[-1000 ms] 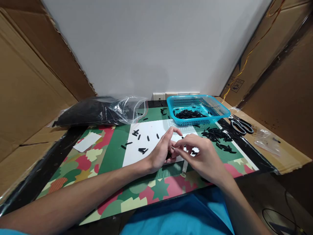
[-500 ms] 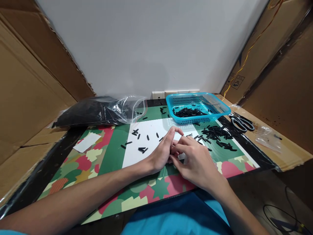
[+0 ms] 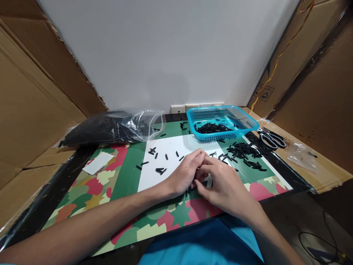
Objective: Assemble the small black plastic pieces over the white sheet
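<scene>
My left hand (image 3: 188, 170) and my right hand (image 3: 220, 179) meet low over the front of the white sheet (image 3: 172, 145). The left one is closed, its thumb and fingertips against the fingers of the right. On the right hand the fingers curl into a pinch beside the left palm. A bit of something dark shows between them, but what they hold is mostly hidden. Small narrow black pieces (image 3: 160, 170) lie scattered to the left of my hands. To the right is a loose heap of the same black pieces (image 3: 242, 151) on the green mat (image 3: 131, 162).
A blue plastic basket (image 3: 224, 137) at the back holds many black pieces. At the back left lies a clear zip bag (image 3: 110, 127) filled with dark contents. Scissors (image 3: 271, 141) and a small clear bag (image 3: 302, 158) lie at right. Cardboard walls (image 3: 311, 81) flank the table.
My left thumb and fingers have come down and closed over the right fingertips. My right hand has shifted only slightly. The scattered pieces look unchanged.
</scene>
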`<move>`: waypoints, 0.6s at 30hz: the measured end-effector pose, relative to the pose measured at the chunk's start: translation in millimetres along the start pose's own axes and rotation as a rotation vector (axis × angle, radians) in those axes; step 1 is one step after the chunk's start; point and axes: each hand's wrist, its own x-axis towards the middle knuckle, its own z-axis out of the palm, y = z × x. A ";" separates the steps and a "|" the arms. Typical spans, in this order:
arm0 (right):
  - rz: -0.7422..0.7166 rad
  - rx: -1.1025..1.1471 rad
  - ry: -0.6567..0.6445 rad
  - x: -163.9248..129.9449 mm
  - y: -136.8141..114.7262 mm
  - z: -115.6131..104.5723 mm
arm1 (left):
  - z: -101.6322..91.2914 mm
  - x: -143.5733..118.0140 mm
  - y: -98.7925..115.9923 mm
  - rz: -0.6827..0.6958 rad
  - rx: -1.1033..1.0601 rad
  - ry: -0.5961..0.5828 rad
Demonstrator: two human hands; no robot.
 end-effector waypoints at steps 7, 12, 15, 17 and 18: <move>0.065 0.220 0.029 1.0 12.4 -28.4 | -2.6 0.8 -3.9 -0.052 0.034 -0.057; 0.082 0.338 0.052 1.3 22.0 -34.3 | -3.9 -0.2 -6.8 -0.014 0.139 -0.059; 0.113 0.366 0.075 2.2 24.9 -31.5 | -4.1 0.0 -7.0 -0.028 0.129 -0.074; 0.136 0.372 0.118 2.6 26.0 -29.5 | -4.1 0.0 -6.1 -0.031 0.117 -0.088; 0.145 0.367 0.136 2.8 26.4 -28.8 | -4.1 -0.2 -5.4 -0.024 0.118 -0.093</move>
